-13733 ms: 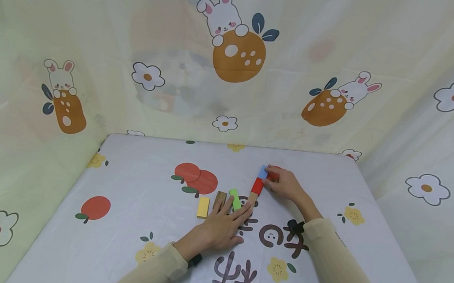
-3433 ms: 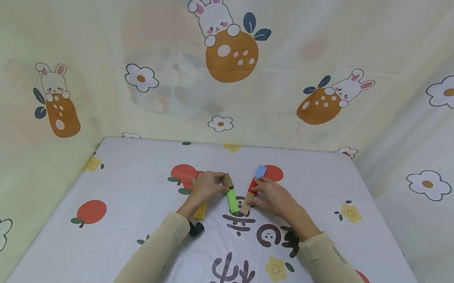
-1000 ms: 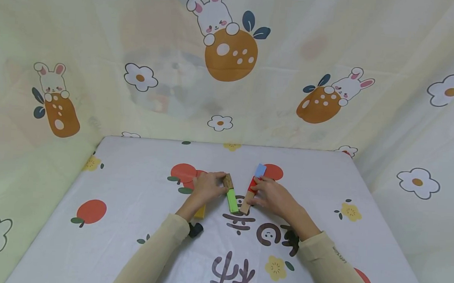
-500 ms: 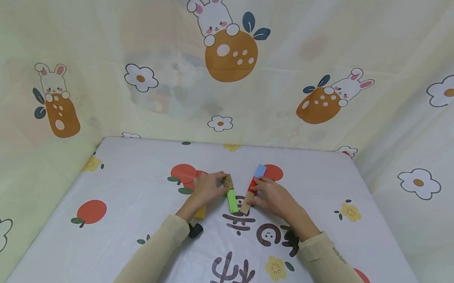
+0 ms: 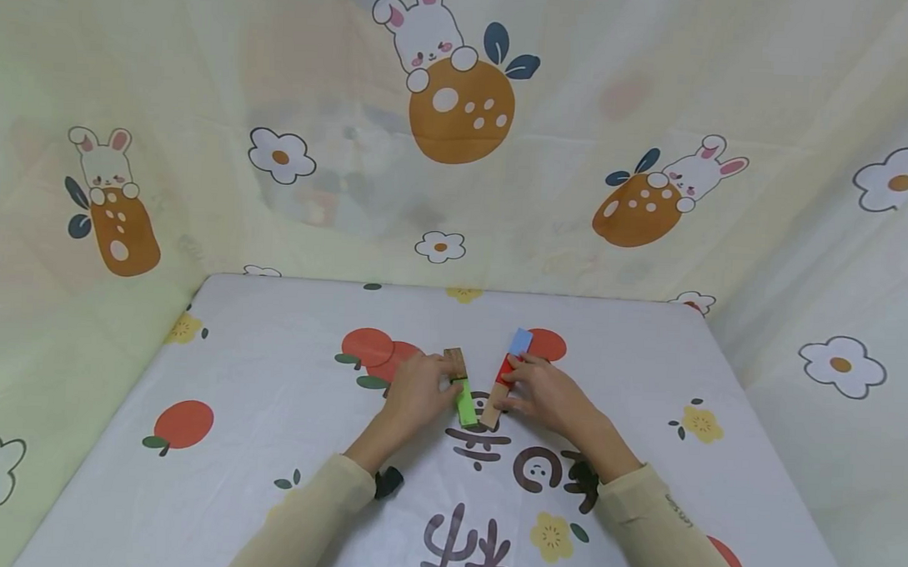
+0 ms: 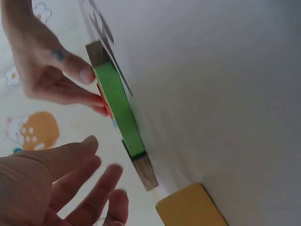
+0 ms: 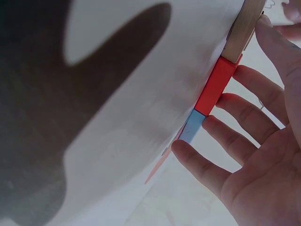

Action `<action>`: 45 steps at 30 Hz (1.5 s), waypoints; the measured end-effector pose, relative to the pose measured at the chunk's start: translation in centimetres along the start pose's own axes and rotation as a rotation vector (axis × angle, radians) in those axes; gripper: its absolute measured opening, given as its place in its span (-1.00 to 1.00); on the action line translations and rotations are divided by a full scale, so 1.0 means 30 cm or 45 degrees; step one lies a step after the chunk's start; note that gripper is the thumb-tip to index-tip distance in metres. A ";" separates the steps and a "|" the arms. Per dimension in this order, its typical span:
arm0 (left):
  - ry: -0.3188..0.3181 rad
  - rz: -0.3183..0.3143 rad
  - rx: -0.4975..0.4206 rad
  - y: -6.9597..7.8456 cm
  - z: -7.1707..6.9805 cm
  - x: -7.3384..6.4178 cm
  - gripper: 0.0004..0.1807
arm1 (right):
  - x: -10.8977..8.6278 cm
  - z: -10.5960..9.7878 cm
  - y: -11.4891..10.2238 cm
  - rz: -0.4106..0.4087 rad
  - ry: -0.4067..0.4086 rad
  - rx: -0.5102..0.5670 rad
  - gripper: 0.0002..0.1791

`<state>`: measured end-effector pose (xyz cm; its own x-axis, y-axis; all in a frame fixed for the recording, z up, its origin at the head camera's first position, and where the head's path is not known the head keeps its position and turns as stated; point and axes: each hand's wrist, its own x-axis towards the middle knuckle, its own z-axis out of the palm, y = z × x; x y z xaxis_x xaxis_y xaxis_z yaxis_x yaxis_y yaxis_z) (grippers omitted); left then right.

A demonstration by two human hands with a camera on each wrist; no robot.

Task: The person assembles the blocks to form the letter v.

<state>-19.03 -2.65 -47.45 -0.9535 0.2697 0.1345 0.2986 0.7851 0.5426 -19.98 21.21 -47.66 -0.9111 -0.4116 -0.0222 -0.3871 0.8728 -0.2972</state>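
Observation:
Two rows of small blocks lie on the table in a V that narrows toward me. The left row has a dark brown wood-grain block point(image 5: 454, 358) at its far end and a green block point(image 5: 466, 409) nearer. In the right row a blue block point(image 5: 521, 342), a red block point(image 5: 505, 370) and a tan wooden block point(image 5: 492, 412) line up end to end. My left hand point(image 5: 417, 392) hovers by the left row, fingers loosely bent and apart from the blocks in the left wrist view. My right hand point(image 5: 553, 397) rests its fingertips along the right row's side, thumb at the tan block.
A yellow block point(image 6: 190, 209) lies beside the left row in the left wrist view; my left hand hides it in the head view. The white tablecloth point(image 5: 270, 394) bears fruit prints, and a patterned curtain point(image 5: 336, 221) stands behind the table.
Since the first frame the brown block has moved to the green block's far end. In the last half second my left hand has let go of it and shifted toward me; my right hand stays.

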 end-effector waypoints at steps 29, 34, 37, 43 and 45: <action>-0.270 -0.040 -0.028 0.002 -0.016 -0.046 -0.85 | 0.004 -0.003 0.000 -0.009 0.011 0.002 -0.39; -0.292 -0.033 -0.094 -0.037 -0.052 -0.043 -0.65 | 0.002 -0.006 0.000 -0.004 0.001 0.005 -0.38; -0.292 -0.056 -0.143 -0.075 -0.080 -0.050 -0.54 | 0.002 -0.005 0.002 -0.007 0.000 0.006 -0.39; -0.302 -0.047 -0.261 -0.175 -0.126 -0.087 -0.41 | -0.002 0.002 0.000 -0.004 -0.007 0.019 -0.41; -0.319 -0.030 -0.290 -0.205 -0.139 -0.098 -0.39 | -0.004 0.003 -0.002 -0.004 -0.012 0.016 -0.42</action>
<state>-18.25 -10.61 -47.73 -0.9121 0.4034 -0.0728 0.2326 0.6556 0.7184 -19.83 21.19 -47.72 -0.9086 -0.4166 -0.0300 -0.3879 0.8683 -0.3093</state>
